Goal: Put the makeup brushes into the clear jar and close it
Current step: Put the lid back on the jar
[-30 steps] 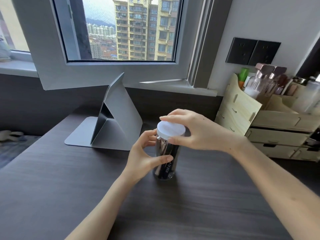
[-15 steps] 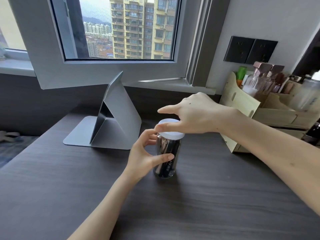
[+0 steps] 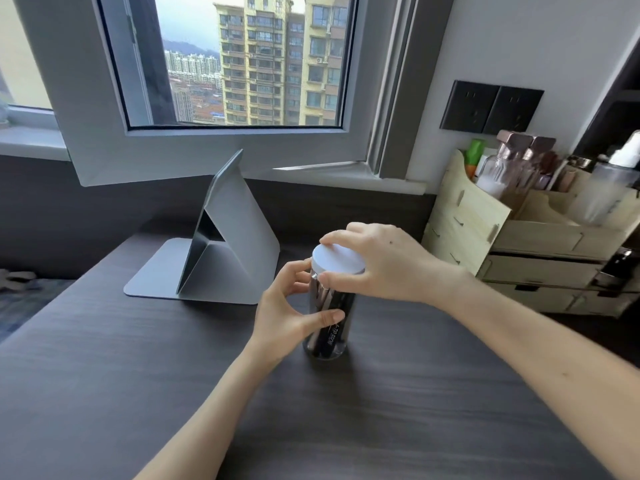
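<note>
The clear jar (image 3: 330, 336) stands upright on the dark desk (image 3: 138, 375) near the middle of the view. Dark makeup brushes (image 3: 327, 337) stand inside it, seen through the wall. A white round lid (image 3: 337, 259) sits on its mouth. My left hand (image 3: 287, 315) wraps the jar's body from the left, thumb across the front. My right hand (image 3: 381, 263) comes from the right and grips the lid's rim with fingers and thumb.
A grey folding stand (image 3: 221, 251) sits behind the jar to the left. A wooden drawer organiser (image 3: 519, 247) with bottles fills the right back corner. An open window frame (image 3: 207, 150) hangs over the desk's back edge.
My right hand has turned on the lid, its wrist swinging up and then back down to the right. The left hand and the jar have stayed in place.
</note>
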Tool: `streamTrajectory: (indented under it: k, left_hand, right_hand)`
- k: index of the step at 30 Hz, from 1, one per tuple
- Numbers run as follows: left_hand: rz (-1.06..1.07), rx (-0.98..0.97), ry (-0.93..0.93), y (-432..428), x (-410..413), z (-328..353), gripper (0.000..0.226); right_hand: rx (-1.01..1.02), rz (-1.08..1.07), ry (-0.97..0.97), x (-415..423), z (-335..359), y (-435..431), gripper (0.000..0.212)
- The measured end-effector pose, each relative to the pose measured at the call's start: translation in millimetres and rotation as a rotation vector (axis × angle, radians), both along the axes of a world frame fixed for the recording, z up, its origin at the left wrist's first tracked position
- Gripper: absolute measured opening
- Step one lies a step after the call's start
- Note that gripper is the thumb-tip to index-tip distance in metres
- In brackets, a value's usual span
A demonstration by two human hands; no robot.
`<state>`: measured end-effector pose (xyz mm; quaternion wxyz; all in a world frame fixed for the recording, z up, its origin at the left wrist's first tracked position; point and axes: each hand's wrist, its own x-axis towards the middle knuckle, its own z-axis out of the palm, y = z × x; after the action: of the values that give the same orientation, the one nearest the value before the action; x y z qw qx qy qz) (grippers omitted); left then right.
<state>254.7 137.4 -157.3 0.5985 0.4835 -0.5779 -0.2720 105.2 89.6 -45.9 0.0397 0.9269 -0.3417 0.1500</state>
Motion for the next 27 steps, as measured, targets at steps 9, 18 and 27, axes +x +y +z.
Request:
streamTrajectory:
  k: [9, 18, 27]
  left_hand:
    - [-0.034, -0.229, -0.026, -15, -55, 63, 0.07]
    - [-0.218, -0.326, -0.336, -62, -166, 143, 0.085]
    - [-0.65, -0.034, -0.075, -118, -214, 181, 0.07]
  right_hand:
    - [0.314, -0.121, -0.943, -53, -8, 23, 0.08]
    - [-0.044, -0.22, -1.275, -150, 57, 4, 0.069]
    - [-0.217, -0.177, -1.066, -233, 64, -60, 0.071]
